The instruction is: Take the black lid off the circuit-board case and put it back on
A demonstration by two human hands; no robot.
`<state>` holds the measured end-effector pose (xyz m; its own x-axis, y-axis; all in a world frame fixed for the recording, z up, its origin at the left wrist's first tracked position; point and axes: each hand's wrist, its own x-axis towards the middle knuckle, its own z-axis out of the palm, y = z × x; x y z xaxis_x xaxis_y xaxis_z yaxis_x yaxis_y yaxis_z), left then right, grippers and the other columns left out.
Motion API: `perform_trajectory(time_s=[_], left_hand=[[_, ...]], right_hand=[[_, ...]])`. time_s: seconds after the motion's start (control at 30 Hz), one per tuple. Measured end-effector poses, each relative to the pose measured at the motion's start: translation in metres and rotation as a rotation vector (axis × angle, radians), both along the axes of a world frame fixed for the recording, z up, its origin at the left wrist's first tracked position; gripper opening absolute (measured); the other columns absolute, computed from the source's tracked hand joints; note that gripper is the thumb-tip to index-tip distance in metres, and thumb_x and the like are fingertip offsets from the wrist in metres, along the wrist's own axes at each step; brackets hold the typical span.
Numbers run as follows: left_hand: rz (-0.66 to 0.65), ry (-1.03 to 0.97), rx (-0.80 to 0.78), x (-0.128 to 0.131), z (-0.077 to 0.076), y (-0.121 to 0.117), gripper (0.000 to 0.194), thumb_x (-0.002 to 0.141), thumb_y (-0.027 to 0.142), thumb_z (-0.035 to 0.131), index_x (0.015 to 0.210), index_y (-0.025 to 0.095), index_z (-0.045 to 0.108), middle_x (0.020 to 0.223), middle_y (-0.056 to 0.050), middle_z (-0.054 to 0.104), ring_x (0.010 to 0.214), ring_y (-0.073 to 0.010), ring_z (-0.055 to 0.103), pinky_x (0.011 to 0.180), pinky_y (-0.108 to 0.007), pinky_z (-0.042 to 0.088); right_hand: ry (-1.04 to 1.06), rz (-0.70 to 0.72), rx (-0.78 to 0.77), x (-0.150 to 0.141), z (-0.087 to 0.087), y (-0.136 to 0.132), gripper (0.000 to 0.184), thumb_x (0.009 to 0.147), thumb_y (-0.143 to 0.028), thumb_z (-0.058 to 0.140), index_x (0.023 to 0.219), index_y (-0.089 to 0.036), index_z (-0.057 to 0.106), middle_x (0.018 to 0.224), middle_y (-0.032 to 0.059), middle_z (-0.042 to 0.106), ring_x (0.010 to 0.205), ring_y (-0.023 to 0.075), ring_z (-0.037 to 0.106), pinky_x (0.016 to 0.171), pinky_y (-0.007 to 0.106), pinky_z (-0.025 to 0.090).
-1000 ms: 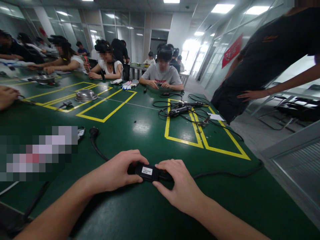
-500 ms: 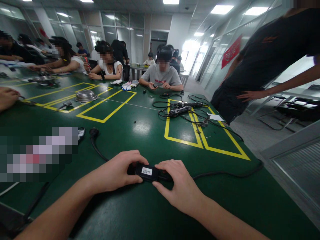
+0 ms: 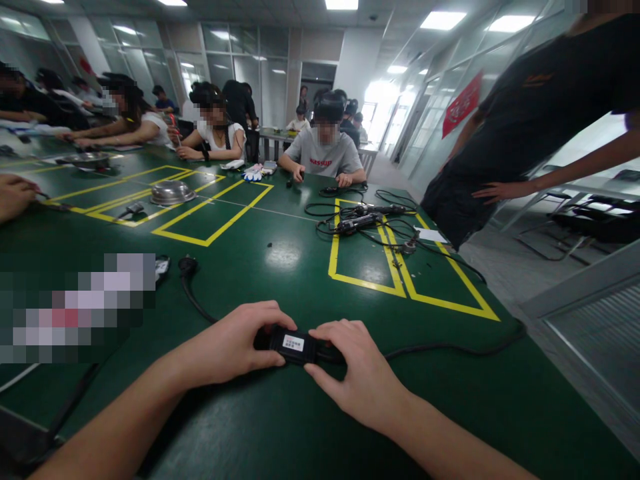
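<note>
A small black box with a white label lies between my hands at the near part of the green table, with a black cable leading off to the right. My left hand pinches its left end between thumb and fingers. On the right end, my right hand grips it the same way, fingertips at the top edge and thumb below. A black power plug rests beyond my left forearm, its cord running back under my left hand. The box's ends are partly hidden by my fingers.
Yellow tape rectangles mark the green table. Coiled black cables with handheld tools lie at the far right, near a white paper. A metal bowl stands left. A person sits opposite; another stands at right.
My hands and the black box stay almost still. Across the table, the seated person's hands have moved apart and down to the tabletop.
</note>
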<state>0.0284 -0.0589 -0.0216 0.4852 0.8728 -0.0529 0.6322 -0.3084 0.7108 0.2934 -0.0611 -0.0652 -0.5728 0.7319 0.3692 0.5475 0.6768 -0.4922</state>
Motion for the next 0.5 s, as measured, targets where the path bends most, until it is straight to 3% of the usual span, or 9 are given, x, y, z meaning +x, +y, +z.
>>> perform_trajectory(time_s=[0.5], left_hand=[[-0.001,-0.048,-0.011,-0.0028,-0.0008,0.0005,0.036,0.088,0.036,0.081,0.121,0.023,0.077,0.106,-0.003,0.076,0.093,-0.0214,0.067,0.088,-0.033,0.052]], right_hand=[[-0.029,-0.013,-0.023,-0.0002,0.0017,-0.0009,0.034,0.09,-0.018,0.08,0.122,-0.023,0.07,0.108,0.008,0.08,0.096,0.0282,0.073,0.09,0.047,0.056]])
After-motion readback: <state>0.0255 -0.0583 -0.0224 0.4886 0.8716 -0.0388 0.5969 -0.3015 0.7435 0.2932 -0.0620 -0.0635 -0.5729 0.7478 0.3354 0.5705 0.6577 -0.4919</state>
